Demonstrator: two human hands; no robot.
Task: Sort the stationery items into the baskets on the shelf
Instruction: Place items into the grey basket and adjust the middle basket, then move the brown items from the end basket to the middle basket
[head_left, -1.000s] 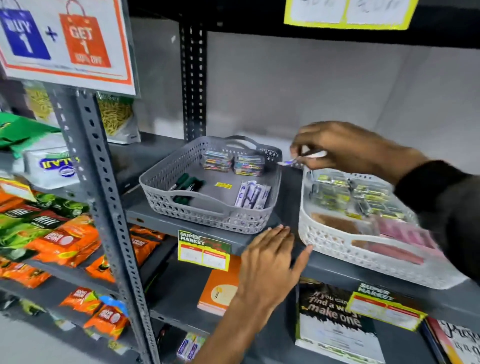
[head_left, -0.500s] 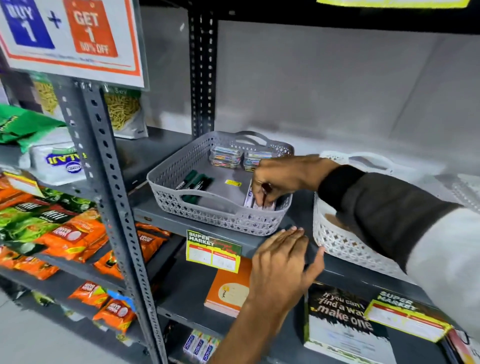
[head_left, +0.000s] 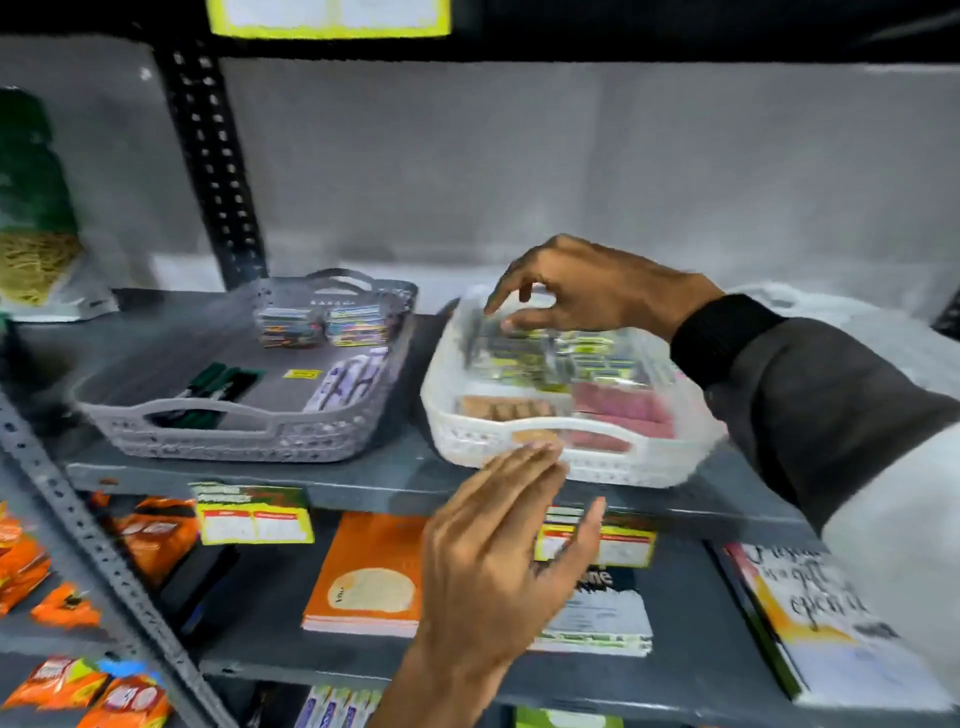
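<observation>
A grey basket (head_left: 223, 415) stands on the shelf at the left. It holds green markers (head_left: 218, 382), white-and-purple packets (head_left: 348, 382) and stacked small boxes (head_left: 324, 325). Beside it on the right, a white basket (head_left: 597, 467) holds yellow-green packets (head_left: 550, 353), pink packs (head_left: 623, 408) and brown ones (head_left: 498, 408). My right hand (head_left: 587, 286) hovers over the white basket's back left corner, thumb and forefinger curled close above the yellow-green packets; nothing shows between them. My left hand (head_left: 493, 561) is flat and spread, fingertips at the white basket's front rim.
A perforated shelf post (head_left: 213, 166) rises behind the grey basket. Price tags (head_left: 254, 514) hang on the shelf edge. On the shelf below lie an orange notebook (head_left: 369, 571), a black-and-white one (head_left: 602, 613) and a lettered book (head_left: 821, 623). Orange snack packets (head_left: 156, 530) fill the left rack.
My right hand left the grey basket, where it had put the small item, and moved right over the white basket. The view swung right; my left hand shifted toward the white basket's front.
</observation>
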